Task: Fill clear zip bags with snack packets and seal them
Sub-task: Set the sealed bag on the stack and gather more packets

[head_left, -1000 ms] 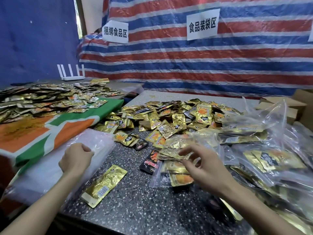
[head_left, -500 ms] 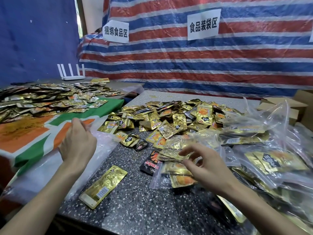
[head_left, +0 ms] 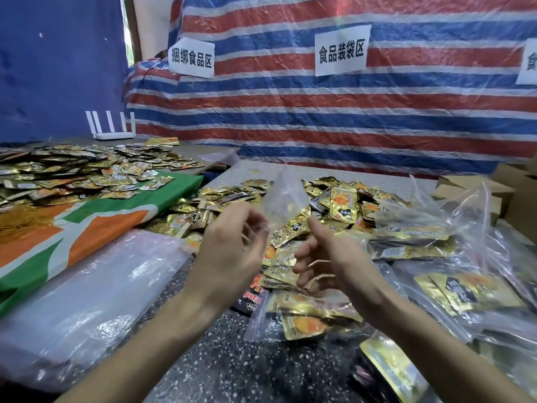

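An empty clear zip bag (head_left: pixel 283 196) is held up above the heap of gold snack packets (head_left: pixel 340 205), in the middle of the view. It is pinched near its lower edge by the left hand (head_left: pixel 232 245). The grip is smeared by motion, so thumb and fingertips clamped on the plastic is only the likely reading.

That hand is no longer fisted on the stack of empty bags (head_left: pixel 87 286) at the left, so the bag is judged to be freshly drawn from there. The right hand (head_left: pixel 325 257) is no longer spread low over the part-filled bag (head_left: pixel 302 318) on the speckled table (head_left: pixel 232 367). It is now raised toward the new bag, fingers apart and loosely bent, with nothing held.

A new filling round is judged to be starting: the bag's mouth is not yet opened and no packet is inside. Filled bags (head_left: pixel 436 242) are piled at the right.

On the striped tarpaulin (head_left: pixel 290 112), the left sign (head_left: pixel 191 58) is read as 捆绑食品区 and the middle sign (head_left: pixel 341 50) as 食品装袋区. A third sign is cut off at the frame edge. The print on the packets is too blurred to be read.
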`<control>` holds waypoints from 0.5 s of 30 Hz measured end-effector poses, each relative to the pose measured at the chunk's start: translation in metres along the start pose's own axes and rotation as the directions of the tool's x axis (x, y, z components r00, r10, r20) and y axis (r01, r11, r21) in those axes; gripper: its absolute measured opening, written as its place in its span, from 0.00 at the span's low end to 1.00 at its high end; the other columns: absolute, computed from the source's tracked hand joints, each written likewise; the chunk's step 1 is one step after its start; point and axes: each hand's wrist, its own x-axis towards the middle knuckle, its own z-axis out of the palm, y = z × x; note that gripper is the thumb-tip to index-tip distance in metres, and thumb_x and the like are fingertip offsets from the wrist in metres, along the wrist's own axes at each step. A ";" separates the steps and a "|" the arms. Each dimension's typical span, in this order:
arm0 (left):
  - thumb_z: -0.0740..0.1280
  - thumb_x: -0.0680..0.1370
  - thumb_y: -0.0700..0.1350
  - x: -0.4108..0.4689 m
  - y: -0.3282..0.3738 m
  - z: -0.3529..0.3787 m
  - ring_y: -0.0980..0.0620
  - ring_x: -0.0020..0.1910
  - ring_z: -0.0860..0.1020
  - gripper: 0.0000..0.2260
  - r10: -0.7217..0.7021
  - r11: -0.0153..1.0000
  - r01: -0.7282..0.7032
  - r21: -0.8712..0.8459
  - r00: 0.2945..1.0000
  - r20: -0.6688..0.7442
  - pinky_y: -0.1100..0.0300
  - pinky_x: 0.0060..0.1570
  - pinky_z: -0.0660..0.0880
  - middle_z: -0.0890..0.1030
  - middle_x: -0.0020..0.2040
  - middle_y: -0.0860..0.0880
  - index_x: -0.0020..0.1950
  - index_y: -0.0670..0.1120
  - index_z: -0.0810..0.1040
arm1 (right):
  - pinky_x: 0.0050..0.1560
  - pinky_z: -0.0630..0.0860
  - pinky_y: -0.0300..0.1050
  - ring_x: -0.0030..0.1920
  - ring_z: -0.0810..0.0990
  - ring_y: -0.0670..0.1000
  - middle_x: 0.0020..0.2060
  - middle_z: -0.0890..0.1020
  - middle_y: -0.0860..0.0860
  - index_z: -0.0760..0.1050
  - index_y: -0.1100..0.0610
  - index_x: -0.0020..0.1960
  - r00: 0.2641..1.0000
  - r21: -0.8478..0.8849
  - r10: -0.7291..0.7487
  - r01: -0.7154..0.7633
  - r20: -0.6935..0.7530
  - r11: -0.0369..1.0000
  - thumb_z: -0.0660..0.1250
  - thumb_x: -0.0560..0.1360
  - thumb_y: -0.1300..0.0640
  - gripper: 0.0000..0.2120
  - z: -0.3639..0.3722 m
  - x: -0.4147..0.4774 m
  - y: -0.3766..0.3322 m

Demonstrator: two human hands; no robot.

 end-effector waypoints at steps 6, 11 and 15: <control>0.72 0.76 0.38 0.013 0.010 0.027 0.57 0.46 0.76 0.06 0.149 0.988 -0.138 -0.071 0.971 0.187 0.62 0.46 0.75 0.78 0.44 0.53 0.44 0.47 0.77 | 0.34 0.76 0.45 0.39 0.84 0.54 0.47 0.85 0.60 0.78 0.50 0.46 0.985 -0.104 -0.027 0.009 -0.170 0.994 0.60 0.71 0.26 0.28 -0.026 0.018 -0.038; 0.76 0.73 0.52 0.045 0.008 0.024 0.61 0.52 0.77 0.11 0.038 0.995 0.035 -0.094 0.740 0.671 0.63 0.54 0.74 0.79 0.50 0.59 0.52 0.53 0.78 | 0.24 0.70 0.34 0.28 0.77 0.41 0.31 0.80 0.50 0.75 0.64 0.41 0.999 -0.219 0.031 -0.037 -0.029 0.975 0.66 0.76 0.62 0.07 -0.049 0.025 -0.050; 0.65 0.72 0.68 0.087 0.020 0.011 0.55 0.56 0.81 0.26 -0.029 0.978 0.200 -0.057 0.406 0.913 0.52 0.60 0.78 0.83 0.55 0.56 0.59 0.50 0.81 | 0.30 0.74 0.38 0.30 0.78 0.45 0.31 0.79 0.52 0.80 0.64 0.38 0.997 -0.201 0.029 -0.014 0.074 0.980 0.72 0.72 0.58 0.09 -0.062 0.028 -0.055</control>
